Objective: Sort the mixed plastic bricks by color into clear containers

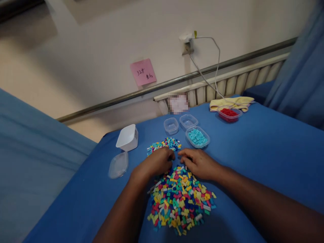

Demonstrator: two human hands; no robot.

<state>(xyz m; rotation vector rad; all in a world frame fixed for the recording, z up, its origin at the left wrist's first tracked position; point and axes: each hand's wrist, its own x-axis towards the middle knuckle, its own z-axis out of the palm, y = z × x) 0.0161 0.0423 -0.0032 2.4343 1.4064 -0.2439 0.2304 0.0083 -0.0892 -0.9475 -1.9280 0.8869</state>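
Note:
A large loose pile of small multicoloured toy building bricks [181, 199] lies on the blue-covered surface in front of me. My left hand [159, 160] is over its far left edge, fingers curled downward; whatever they hold, if anything, is hidden. Facing it from the right is my right hand [201, 163], low beside the pile's far edge, its bent fingers apart and no brick visible in them. Just beyond my left hand lies a smaller brick pile [168, 143], mostly blue, white and yellow. A clear tub of turquoise bricks [197, 137] stands beyond my right hand.
Two clear tubs [171, 126] [188, 121] stand behind the smaller pile. At left are a white container [128, 137] and a clear lid [118, 165]. A tub of red bricks [229, 114] touches a yellow cloth [231, 103], near a white cable [219, 54].

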